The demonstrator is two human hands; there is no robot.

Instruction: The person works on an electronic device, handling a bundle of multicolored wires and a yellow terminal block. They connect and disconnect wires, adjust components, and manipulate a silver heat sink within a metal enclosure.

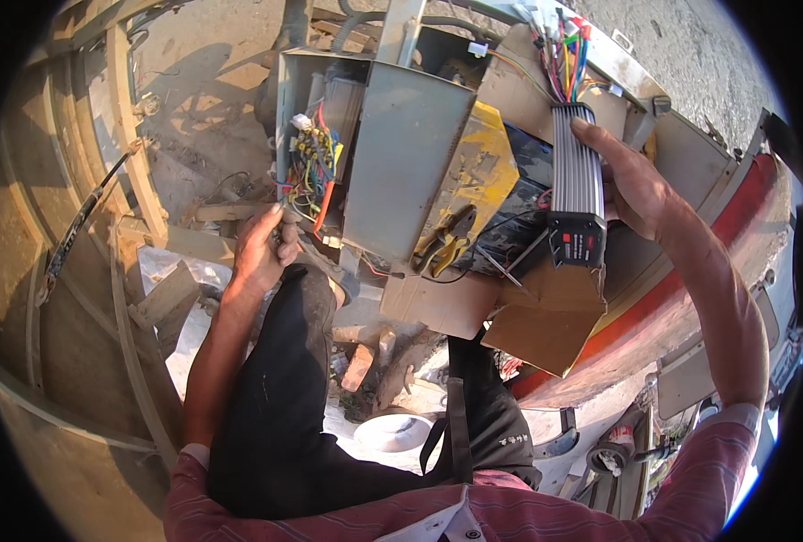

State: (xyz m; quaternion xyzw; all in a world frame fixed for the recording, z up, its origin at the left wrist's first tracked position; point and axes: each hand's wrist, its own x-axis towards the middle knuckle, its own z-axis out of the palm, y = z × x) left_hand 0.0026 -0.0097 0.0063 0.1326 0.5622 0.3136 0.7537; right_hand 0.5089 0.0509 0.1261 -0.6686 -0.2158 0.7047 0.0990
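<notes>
My right hand [634, 181] grips a finned silver-and-black motor controller [577, 167] from its right side, thumb across the upper end. Colored wires with plugs [566, 68] fan out of the controller's top. Its lower end hangs over an open cardboard box [546, 316]. Just below a tangle of wires [313, 172] in a grey metal compartment [284, 117], my left hand [266, 248] is closed with its fingers curled. Whatever those fingers may hold cannot be made out. Between the hands, yellow-and-black pliers [448, 242] rest against a worn yellow panel [474, 172].
A grey metal cover [401, 154] stands between the compartment and the yellow panel. Below the left hand lie broken bricks [358, 368] and a white round dish [392, 432]. Wooden framing [135, 135] rises at the left; a red-edged curved body panel [672, 285] borders the right.
</notes>
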